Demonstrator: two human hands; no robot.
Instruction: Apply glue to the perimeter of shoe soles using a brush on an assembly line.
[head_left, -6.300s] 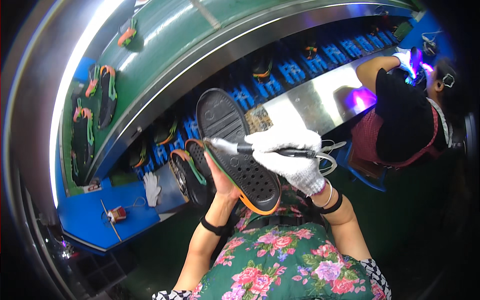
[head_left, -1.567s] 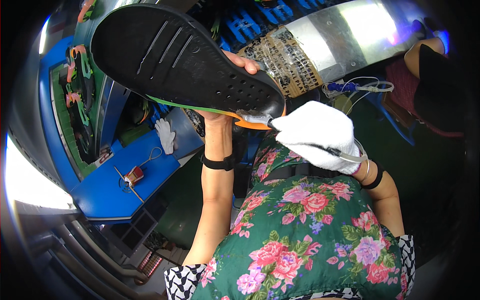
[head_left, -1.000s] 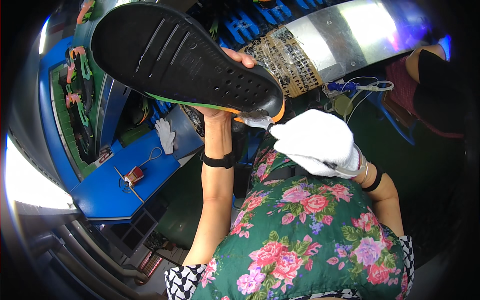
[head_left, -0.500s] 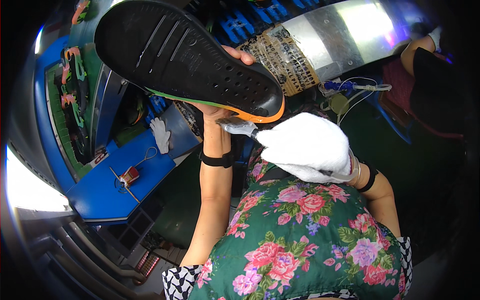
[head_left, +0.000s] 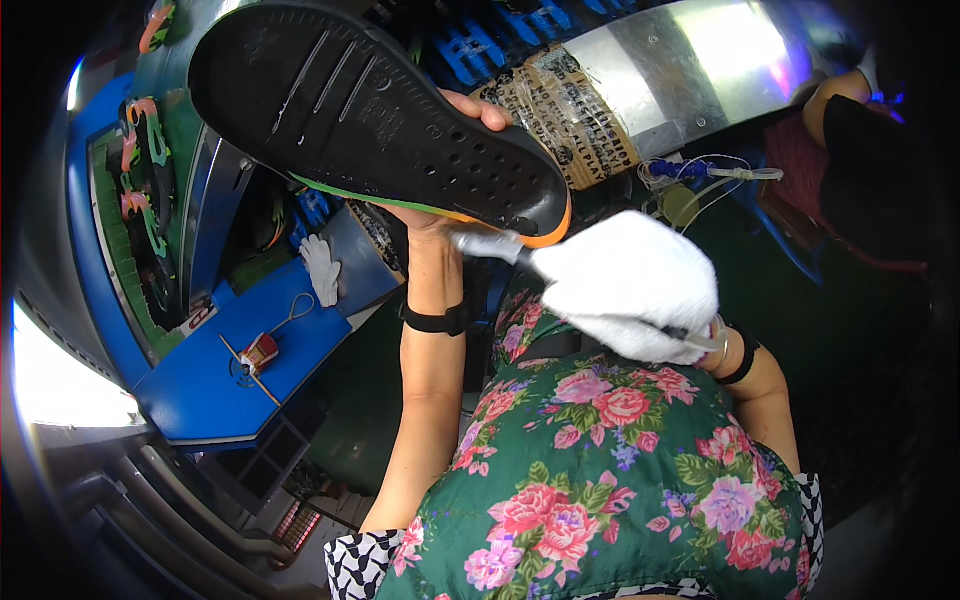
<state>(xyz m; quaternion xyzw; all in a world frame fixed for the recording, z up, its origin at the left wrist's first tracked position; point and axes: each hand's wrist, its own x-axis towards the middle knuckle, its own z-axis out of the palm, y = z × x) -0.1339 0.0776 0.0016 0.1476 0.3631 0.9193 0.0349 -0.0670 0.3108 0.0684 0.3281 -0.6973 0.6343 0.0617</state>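
Observation:
A large black shoe sole point(head_left: 375, 120) with grooves, small holes and a green-to-orange edge is held up, tilted. My bare left hand point(head_left: 478, 110) is closed around its middle, fingertips over the far edge and palm beneath the near one; the rest is hidden behind the sole. In a white glove, my right hand point(head_left: 632, 285) is closed on the handle of a small brush point(head_left: 488, 245). The blurred brush head lies just under the orange edge, by my left wrist; whether it touches the sole I cannot tell.
At left a blue table point(head_left: 215, 400) carries a white glove point(head_left: 321, 270) and a red-and-white object point(head_left: 260, 354) with a stick. Colourful soles point(head_left: 150, 150) lie on a green line beyond. Ahead is a metal panel point(head_left: 665, 70) wrapped in printed tape. A person's arm point(head_left: 835, 100) shows at right.
My right hand and the brush have shifted a little to the right along the orange edge. My left hand and the sole stay almost still.

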